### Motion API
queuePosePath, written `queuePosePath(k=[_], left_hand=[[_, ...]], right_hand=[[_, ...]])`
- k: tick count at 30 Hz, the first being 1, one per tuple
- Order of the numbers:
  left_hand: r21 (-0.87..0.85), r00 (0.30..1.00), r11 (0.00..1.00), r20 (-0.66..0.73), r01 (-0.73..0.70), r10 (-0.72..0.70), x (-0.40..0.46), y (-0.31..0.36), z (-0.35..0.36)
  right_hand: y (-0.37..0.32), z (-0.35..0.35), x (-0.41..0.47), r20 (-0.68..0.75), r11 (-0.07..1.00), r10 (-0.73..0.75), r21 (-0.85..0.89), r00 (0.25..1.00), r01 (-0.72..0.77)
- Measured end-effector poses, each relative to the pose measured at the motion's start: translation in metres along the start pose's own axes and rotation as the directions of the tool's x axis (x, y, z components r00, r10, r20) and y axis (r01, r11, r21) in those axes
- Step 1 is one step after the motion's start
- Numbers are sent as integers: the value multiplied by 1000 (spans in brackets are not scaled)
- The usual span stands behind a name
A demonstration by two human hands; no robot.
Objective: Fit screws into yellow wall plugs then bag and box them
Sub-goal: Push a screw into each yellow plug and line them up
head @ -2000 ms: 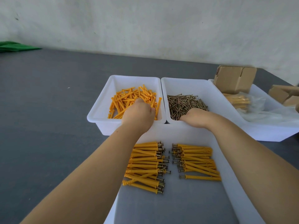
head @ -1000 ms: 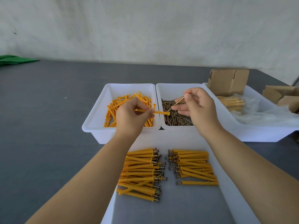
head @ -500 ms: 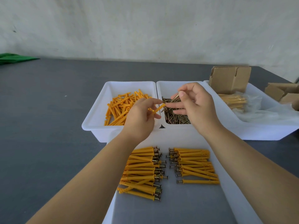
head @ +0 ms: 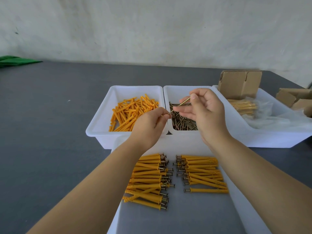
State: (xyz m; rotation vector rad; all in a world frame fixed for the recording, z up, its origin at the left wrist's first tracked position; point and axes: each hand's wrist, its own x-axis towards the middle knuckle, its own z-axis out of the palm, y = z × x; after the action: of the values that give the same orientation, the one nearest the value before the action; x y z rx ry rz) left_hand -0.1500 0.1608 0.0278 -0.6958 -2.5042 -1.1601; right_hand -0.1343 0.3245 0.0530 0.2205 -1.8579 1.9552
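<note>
**Screw going in, over the bins**

The left hand is curled into a fist-like pinch, and a thin screw pokes out from between its fingertips; the plug it presumably holds is hidden inside the fingers, so I cannot tell how far the screw is seated. The right hand hangs just beside it, two fingers stretched toward the screw's end while thumb and forefinger pinch a second screw higher up.

Both hands hover above the seam between the bin of loose yellow plugs and the bin of screws. Nearer the person, a white tray carries two piles of finished plugs, screw heads facing the middle gap. To the right a larger bin holds bagged plugs and a cardboard box, all on the grey worktop.

The risk, as I judge it: with a spare screw occupying the right hand, the push could go in crooked, or either screw could slip. A dropped piece would fall into the wrong bin and mix the stock.
</note>
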Motion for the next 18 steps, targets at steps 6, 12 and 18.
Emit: queuePosePath(k=[6,12,18], left_hand=[[-26,992,997,-111,-70,67,3,2,-3],[11,985,992,-119,-123,124,1,6,-7],[25,952,1000,-304,-17,23,0,1,-9]], right_hand=[[7,6,-6,149,921,-62,-372,987,114],[3,3,-6,226,850,-93,-489,970,196],[-1,-2,-7,408,732,51,-636,911,244]])
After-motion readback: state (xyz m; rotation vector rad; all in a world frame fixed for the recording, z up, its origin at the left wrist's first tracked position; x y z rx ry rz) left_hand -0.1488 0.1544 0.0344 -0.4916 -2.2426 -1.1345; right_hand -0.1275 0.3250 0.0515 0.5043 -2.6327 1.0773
